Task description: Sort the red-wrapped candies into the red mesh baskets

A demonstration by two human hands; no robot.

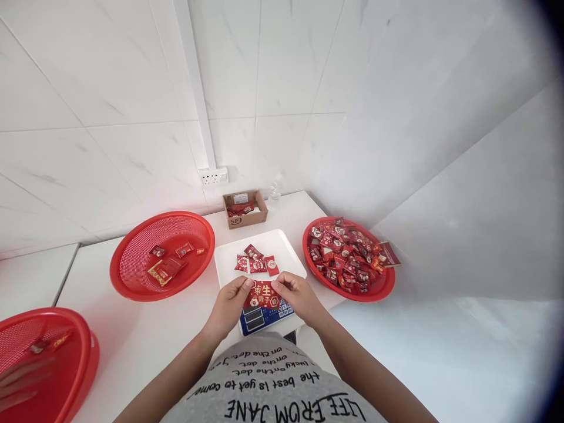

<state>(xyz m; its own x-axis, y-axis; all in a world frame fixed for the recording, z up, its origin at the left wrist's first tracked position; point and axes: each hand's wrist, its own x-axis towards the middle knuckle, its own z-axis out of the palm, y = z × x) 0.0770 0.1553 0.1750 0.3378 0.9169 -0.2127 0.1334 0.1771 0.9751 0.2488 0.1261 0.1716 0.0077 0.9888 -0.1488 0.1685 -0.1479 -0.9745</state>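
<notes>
Tiled wall (pixel 282 70) behind, red packet (pixel 263 294) pinched by its ends over a digital scale (pixel 282 244)

White tabletop (pixel 176 332) carried the scale, with red mesh colanders to either side. The packet, printed with gold and white characters, was above the scale's front, partly covering its blue keypad panel (pixel 262 319). Four small packets (pixel 258 265) lay on the white pan just beyond.

A slip seemed the nearest risk: only thumbs and fingers gripped the ends, so one loosened pinch could have dropped the packet onto the panel or pan. Lowering it carelessly might have pressed a key or nudged the small packets. The heaped right-hand colander (pixel 386 288) seemed to overhang the tabletop's edge; a knock could have tipped it, or shed the larger packet (pixel 388 254) perched on its rim.

Both forearms angled inward from the person's sides. The left hand (pixel 230 301) was closed on one end, thumb on top; the right hand (pixel 300 295) held the other end the same way, keeping the printed face upward. At lower left, another person's hand (pixel 22 379), blurred, reached into a colander (pixel 83 329); whether it gripped anything could not be told.
</notes>
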